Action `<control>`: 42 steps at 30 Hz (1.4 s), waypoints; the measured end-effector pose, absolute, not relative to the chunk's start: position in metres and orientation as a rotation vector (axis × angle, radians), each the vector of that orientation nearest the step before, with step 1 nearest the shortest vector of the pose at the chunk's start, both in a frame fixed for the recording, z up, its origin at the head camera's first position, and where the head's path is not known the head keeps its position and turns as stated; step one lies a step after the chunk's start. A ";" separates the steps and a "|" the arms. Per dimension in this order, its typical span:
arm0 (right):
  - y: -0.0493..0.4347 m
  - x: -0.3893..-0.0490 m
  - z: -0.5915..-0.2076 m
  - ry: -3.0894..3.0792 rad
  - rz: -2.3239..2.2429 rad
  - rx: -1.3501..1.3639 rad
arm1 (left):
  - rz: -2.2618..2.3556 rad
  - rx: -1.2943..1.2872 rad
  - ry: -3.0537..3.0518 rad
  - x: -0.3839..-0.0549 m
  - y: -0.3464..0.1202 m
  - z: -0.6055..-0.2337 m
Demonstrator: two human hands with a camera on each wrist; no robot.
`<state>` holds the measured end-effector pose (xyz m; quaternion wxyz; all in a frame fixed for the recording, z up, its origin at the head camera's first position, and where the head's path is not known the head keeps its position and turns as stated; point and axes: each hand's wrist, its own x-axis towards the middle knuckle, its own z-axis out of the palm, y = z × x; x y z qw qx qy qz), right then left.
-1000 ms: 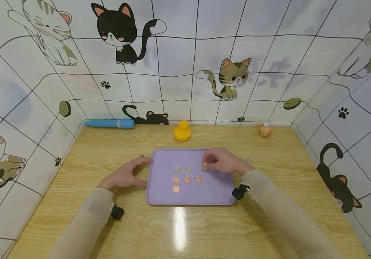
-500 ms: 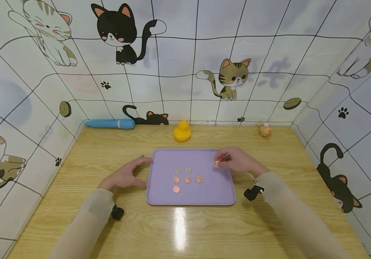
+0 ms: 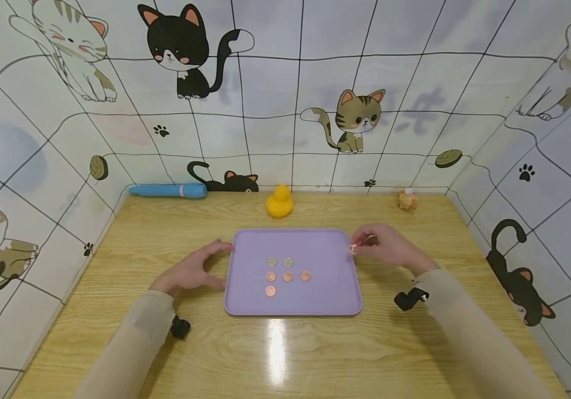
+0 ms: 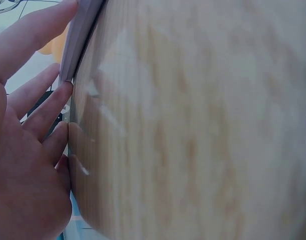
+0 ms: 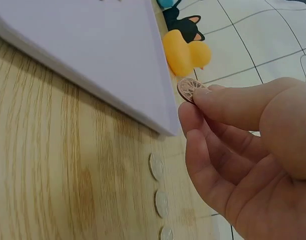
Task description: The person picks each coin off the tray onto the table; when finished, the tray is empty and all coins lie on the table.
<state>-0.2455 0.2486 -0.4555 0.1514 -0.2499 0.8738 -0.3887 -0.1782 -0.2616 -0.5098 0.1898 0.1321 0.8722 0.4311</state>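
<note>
Copper shows at the fingertips of the right hand [image 3: 387,246]: thumb and fingers pinch a copper coin [image 5: 189,90], held up at the right edge of the lilac tray [image 3: 332,288]. From the head the coin is only a glint; the right wrist view gives its patterned face and rim, tilted, with the thumb across part of it. That view alone also shows three silvery coins [image 5: 162,204] in a line on the wooden table [image 3: 190,354], just beyond the tray's corner, where the head view has the hand in the way.

The head view gives the tray's load: two silvery coins [image 3: 287,262], a row of three copper coins [image 3: 287,276] and a lone copper coin [image 3: 270,291] below the row's left end. The left hand [image 3: 193,270] grips nothing, thumb and fingers apart at the tray's left side; its wrist view shows the tray's wall close up against the digits. A yellow duck [image 3: 279,202] stands behind the tray.
</note>
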 end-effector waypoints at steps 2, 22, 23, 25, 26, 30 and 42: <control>0.254 -0.244 -0.455 2.519 -1.109 -0.700 | 1.212 0.381 2.454 -0.178 -0.261 -0.509; 0.277 -0.239 -0.474 2.564 -1.052 -0.651 | 1.212 0.377 2.447 -0.177 -0.261 -0.506; 0.276 -0.238 -0.476 2.563 -1.050 -0.654 | 1.212 0.376 2.446 -0.177 -0.261 -0.505; 0.276 -0.238 -0.477 2.564 -1.039 -0.652 | 1.211 0.378 2.446 -0.178 -0.260 -0.505; 0.275 -0.238 -0.478 2.564 -1.039 -0.651 | 1.212 0.382 2.445 -0.178 -0.260 -0.505; 0.273 -0.238 -0.479 2.583 -1.013 -0.688 | 1.217 0.387 2.442 -0.178 -0.260 -0.505; 0.268 -0.240 -0.483 2.650 -0.916 -0.699 | 1.214 0.366 2.443 -0.177 -0.260 -0.504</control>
